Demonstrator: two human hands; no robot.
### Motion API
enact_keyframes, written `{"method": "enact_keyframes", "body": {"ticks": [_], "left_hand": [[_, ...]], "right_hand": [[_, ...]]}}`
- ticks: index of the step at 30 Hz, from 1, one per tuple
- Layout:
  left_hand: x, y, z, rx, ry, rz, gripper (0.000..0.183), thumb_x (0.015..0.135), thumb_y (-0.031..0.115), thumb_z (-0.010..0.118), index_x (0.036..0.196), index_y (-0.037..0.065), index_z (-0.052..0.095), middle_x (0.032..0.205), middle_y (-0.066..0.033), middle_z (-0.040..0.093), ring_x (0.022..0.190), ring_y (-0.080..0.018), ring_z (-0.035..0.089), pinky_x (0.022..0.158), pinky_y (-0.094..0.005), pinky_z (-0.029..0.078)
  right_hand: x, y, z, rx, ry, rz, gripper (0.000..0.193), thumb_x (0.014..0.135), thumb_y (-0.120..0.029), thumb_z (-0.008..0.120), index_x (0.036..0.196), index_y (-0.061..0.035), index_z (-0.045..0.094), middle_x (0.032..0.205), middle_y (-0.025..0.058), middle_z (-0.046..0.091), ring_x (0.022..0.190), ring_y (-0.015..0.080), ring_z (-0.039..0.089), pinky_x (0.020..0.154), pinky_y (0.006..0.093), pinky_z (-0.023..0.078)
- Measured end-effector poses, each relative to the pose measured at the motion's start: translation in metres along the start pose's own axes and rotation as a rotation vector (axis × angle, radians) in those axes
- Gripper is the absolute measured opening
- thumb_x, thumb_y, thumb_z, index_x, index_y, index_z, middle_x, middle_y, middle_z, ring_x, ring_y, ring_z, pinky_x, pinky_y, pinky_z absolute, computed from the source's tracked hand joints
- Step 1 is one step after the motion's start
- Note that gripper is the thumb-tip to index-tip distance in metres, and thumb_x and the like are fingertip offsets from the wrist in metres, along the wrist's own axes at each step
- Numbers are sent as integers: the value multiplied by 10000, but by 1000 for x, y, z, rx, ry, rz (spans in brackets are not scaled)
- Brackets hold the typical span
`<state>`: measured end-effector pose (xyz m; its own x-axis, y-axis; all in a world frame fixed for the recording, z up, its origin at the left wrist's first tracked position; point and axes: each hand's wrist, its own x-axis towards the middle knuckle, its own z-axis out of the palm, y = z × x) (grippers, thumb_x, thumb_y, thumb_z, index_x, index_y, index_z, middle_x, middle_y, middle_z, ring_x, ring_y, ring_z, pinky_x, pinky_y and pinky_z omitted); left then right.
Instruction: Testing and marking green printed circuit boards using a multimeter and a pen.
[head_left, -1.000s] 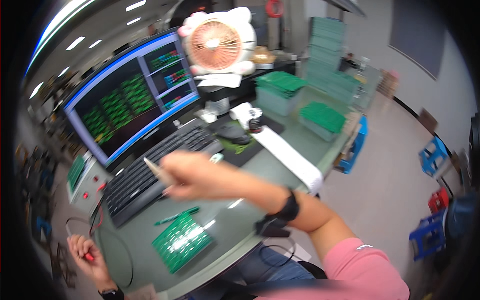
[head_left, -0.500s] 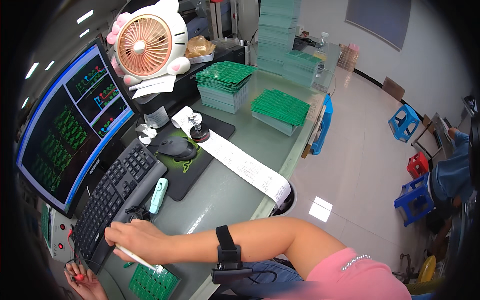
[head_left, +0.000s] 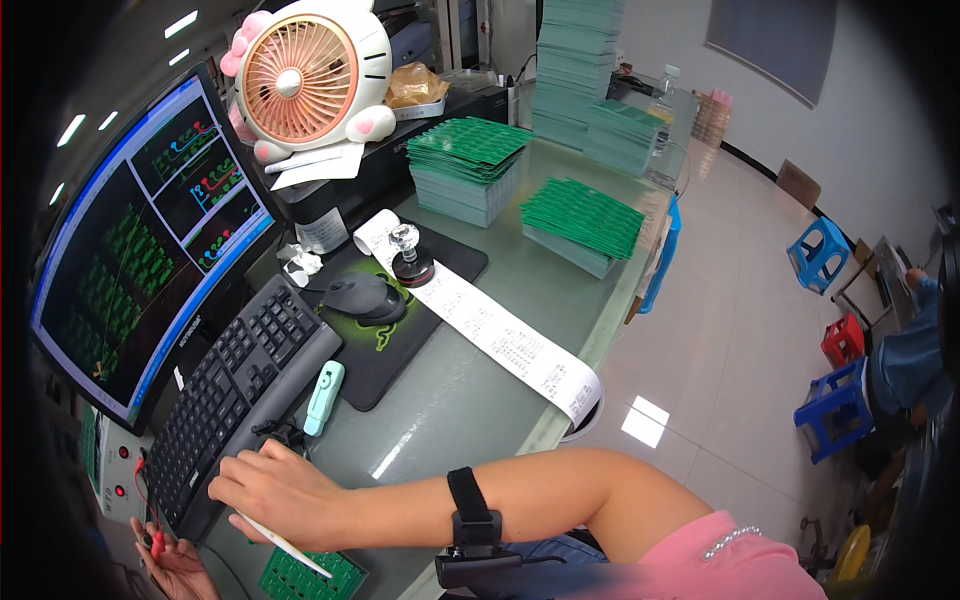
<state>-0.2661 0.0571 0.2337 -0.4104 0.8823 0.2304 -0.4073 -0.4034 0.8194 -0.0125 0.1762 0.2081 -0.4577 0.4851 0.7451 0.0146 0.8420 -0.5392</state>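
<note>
My right hand [head_left: 280, 497] is closed on a slim white pen-like stick [head_left: 285, 546], which slants down toward the lower right. Its fingers curl beside the front edge of the keyboard. Beneath the stick lies a green circuit board panel [head_left: 312, 577], partly cut off by the lower edge of the view. My left hand [head_left: 180, 572], at the lower left, pinches a red probe [head_left: 158, 545]. Dark leads run near it from a white box with red sockets [head_left: 121, 470]. What the tips of the probe and stick touch is hidden.
Around me are a monitor [head_left: 140, 260], keyboard [head_left: 235, 385], teal cutter [head_left: 322, 398], mouse [head_left: 365, 300] and clear-knobbed stamp [head_left: 411, 262] on a paper strip [head_left: 500, 345]. Board stacks [head_left: 468, 170] and a fan [head_left: 300, 82] stand behind. Another person [head_left: 905, 365] sits far right.
The view has shifted slightly, so the desk things sit a little to the right. My left hand and the red probe have tilted a bit. Both grips are kept.
</note>
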Motion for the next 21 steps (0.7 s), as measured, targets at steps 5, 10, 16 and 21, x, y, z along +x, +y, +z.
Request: {"method": "enact_keyframes", "body": {"ticks": [5, 10, 16, 21], "left_hand": [[9, -3, -51, 73, -157, 127, 512, 1035, 205, 415, 1493, 68, 232, 1223, -102, 545, 993, -127, 540, 780, -248, 451], [6, -9, -37, 86, -133, 98, 463, 1031, 202, 424, 1452, 56, 300, 1212, -93, 547, 979, -133, 545, 793, -262, 457], [-16, -2, 10, 161, 203, 83, 246, 1009, 204, 460, 1207, 66, 413, 1085, -49, 499, 897, -112, 513, 755, -258, 446], [-10, -8, 18, 75, -22, 7, 171, 952, 205, 564, 1049, 97, 474, 976, -42, 493, 842, -124, 536, 656, -232, 453]], "right_hand": [[1, 2, -1, -23, 32, -12, 308, 756, -167, 714, 1004, -60, 564, 930, 58, 528, 903, 215, 543, 778, 347, 385], [0, 6, -1, -47, 13, -9, 310, 757, -170, 714, 1006, -63, 564, 947, 58, 535, 917, 216, 545, 796, 354, 388], [6, 3, 2, -56, -28, -18, 308, 785, -192, 689, 1046, -81, 569, 971, 68, 565, 924, 231, 571, 815, 377, 405], [18, 16, -27, 174, 67, 85, 313, 895, -246, 620, 1118, -30, 581, 944, 89, 636, 867, 232, 628, 781, 326, 490]]}}
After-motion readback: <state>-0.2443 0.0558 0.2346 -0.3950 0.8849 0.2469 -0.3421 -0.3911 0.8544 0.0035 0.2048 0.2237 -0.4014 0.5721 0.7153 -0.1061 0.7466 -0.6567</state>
